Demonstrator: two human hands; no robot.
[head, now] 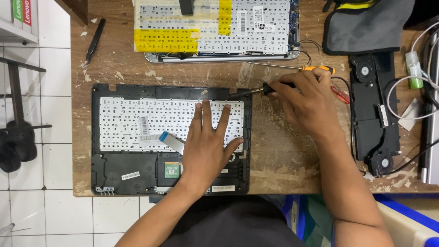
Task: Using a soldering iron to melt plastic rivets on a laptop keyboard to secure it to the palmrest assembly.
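Left hand lies flat, fingers spread, on the underside of the black laptop palmrest; grip wide, holding nothing, apparently pressing the part down so it does not shift. The palmrest sits at the front of the desk, its white keyboard backplate facing up and a blue-tipped flat ribbon cable lying loose across it, just beside the left hand.

Right hand is closed around a dark-handled tool, held pencil-fashion; its tip meets the palmrest's upper right edge, likely for fine control.

Desk: worn, scratched wood with debris flecks. A second keyboard assembly patched with yellow tape lies at the back, tweezers to the far left, an orange-handled screwdriver touching the right hand, a black speaker module to the right. White tiled floor on the left.
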